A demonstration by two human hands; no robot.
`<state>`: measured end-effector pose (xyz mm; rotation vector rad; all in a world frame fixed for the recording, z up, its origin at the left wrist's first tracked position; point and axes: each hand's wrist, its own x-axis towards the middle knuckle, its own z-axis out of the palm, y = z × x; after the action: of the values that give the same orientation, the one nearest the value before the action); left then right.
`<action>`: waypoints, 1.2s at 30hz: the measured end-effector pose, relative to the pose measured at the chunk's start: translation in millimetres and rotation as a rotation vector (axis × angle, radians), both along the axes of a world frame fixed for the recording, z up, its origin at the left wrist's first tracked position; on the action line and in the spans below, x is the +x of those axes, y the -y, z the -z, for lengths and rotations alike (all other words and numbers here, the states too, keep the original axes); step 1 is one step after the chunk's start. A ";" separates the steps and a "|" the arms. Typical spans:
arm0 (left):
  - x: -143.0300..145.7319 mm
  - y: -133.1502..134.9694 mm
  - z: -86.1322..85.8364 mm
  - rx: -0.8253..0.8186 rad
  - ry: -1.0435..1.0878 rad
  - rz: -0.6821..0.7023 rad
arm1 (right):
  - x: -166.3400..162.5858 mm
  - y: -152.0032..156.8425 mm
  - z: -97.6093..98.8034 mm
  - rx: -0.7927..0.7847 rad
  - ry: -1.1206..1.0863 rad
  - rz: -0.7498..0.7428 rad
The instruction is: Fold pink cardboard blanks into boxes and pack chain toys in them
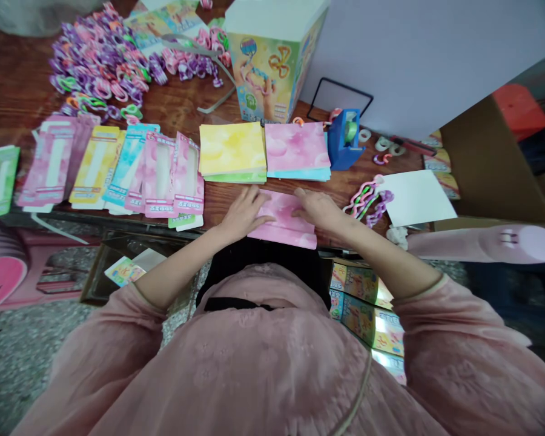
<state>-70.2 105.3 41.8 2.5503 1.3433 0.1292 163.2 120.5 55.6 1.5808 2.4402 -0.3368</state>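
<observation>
A pink card sheet (281, 227) lies at the table's front edge, with a crease running across it. My left hand (241, 215) grips its left side, fingers at the far edge and thumb on the top. On the opposite side my right hand (320, 209) holds the card, its fingertips and thumb bent onto the surface. Just beyond my hands are a stack topped by a yellow card (232, 148) and another topped by a pink card (296, 147). What lies under my palms is hidden.
Loose colourful twisted bands (102, 60) heap at the back left, above rows of window packages (52, 160). A printed box (267, 79) stands behind the stacks. Right of them are a blue tape dispenser (346, 139), a white sheet (420, 197) and a pink bottle (481, 243).
</observation>
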 end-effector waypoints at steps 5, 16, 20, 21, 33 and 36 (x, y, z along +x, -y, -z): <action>22.4 -25.6 -10.5 0.067 -0.182 0.038 | 0.6 4.6 -4.0 0.021 0.013 -0.039; 32.1 -9.9 -1.4 -0.020 -0.278 0.117 | -13.5 48.9 19.5 0.184 0.056 -0.116; 25.2 -5.9 1.4 0.024 -0.241 0.128 | -8.1 56.0 27.2 0.248 0.010 -0.123; 23.7 -4.8 2.2 0.044 -0.224 0.142 | -7.2 58.2 28.4 0.275 0.003 -0.134; 25.8 14.5 -0.4 0.093 -0.249 0.110 | -5.4 82.0 32.4 0.355 0.050 -0.162; 29.9 -9.2 -6.9 0.058 -0.256 0.071 | 2.6 55.3 24.1 0.347 0.023 -0.125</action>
<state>-40.3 114.5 48.7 2.7338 1.3495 -0.1803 165.8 65.2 31.5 1.5302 2.6727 0.1339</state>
